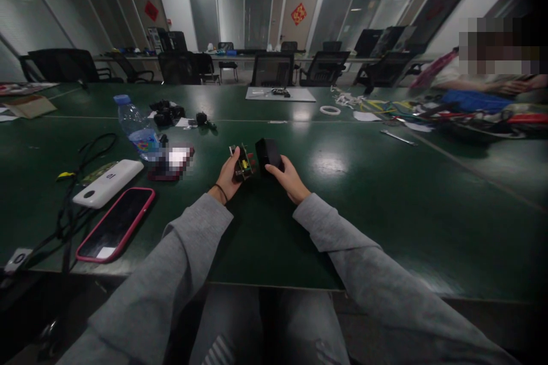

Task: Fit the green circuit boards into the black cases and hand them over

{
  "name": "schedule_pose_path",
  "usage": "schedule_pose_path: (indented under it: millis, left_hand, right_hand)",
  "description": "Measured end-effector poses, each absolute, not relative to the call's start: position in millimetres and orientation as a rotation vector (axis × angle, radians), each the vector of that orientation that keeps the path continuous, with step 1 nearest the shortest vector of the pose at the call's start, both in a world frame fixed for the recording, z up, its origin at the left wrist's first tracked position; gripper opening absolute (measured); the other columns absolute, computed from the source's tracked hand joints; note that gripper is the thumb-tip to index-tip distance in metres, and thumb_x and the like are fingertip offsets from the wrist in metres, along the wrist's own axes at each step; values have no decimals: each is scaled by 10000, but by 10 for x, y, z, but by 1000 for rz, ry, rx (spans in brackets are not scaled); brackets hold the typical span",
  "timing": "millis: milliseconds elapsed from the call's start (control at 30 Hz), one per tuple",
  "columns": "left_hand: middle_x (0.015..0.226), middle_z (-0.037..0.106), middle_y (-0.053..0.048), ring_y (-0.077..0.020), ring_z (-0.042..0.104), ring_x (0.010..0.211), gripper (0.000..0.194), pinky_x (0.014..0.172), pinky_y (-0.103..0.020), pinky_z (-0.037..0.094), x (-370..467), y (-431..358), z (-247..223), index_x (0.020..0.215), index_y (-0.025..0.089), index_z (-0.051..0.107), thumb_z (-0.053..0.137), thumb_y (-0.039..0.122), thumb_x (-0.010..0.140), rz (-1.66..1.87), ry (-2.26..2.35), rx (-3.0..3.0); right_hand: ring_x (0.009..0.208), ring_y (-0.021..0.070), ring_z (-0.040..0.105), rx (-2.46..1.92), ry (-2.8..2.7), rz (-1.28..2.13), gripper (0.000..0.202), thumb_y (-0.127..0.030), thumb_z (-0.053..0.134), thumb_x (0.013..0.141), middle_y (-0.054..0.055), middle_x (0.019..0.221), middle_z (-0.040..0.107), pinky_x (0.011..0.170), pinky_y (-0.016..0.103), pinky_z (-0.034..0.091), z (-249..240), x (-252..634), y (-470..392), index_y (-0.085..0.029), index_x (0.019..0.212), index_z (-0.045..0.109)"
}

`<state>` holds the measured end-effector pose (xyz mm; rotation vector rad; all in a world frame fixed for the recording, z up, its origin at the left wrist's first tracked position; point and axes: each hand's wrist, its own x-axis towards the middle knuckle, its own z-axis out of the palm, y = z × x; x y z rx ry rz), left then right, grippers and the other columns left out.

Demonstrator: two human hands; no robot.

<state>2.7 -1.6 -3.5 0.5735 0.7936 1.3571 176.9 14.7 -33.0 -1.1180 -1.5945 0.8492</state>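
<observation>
My left hand (pixel 229 177) is closed around a small circuit board assembly (pixel 245 164) with a yellow component and red parts on its right side. In my right hand (pixel 291 179) is a black box-shaped housing (pixel 266 154), gripped between thumb and fingers. The board and the housing are held side by side above the green table, with a narrow gap between them. My fingers hide the outer edges of both pieces.
At left are a water bottle (pixel 141 134), a phone in a pink case (pixel 117 225), a white power bank (pixel 109 183) and black cables (pixel 71 211). A wrench (pixel 398 137) lies at right. Across the table, a person (pixel 492 74) sits by a pile of cables.
</observation>
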Motion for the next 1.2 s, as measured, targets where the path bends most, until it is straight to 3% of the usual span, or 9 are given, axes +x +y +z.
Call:
schedule_pose_path:
  millis: [267, 400, 667, 1200]
  left_hand:
    - [876, 708, -55, -118, 672, 714, 372, 680, -250, 538, -26, 0, -16, 992, 147, 631, 625, 495, 859, 1357, 803, 504]
    - [867, 718, -69, -127, 678, 694, 392, 668, -252, 541, -23, -2, -12, 998, 139, 617, 571, 514, 890, 1333, 797, 523]
    - [852, 727, -75, -133, 681, 666, 405, 636, -242, 537, -47, 21, -32, 1003, 133, 605, 526, 520, 913, 1328, 781, 524]
    - [866, 723, -89, -130, 675, 641, 430, 602, -237, 537, -78, 20, -55, 1032, 128, 599, 576, 530, 880, 1325, 763, 518]
  right_hand:
    - [1147, 228, 563, -1185, -1412, 908, 491, -549, 507, 881, 87, 1212, 613, 1062, 435, 400, -404, 1889, 249, -174, 1184, 599]
    - [1114, 251, 577, -1266, -1443, 844, 527, -597, 454, 889, 97, 1158, 637, 1028, 444, 412, -424, 1931, 261, -158, 1106, 647]
    - [1155, 258, 553, -1413, -1550, 652, 510, -464, 421, 924, 150, 1204, 616, 1045, 410, 386, -415, 1954, 257, -90, 1198, 633]
    - [1062, 257, 574, -1503, -1593, 540, 420, -379, 400, 933, 139, 1111, 645, 968, 415, 429, -405, 1984, 282, -111, 1128, 657]
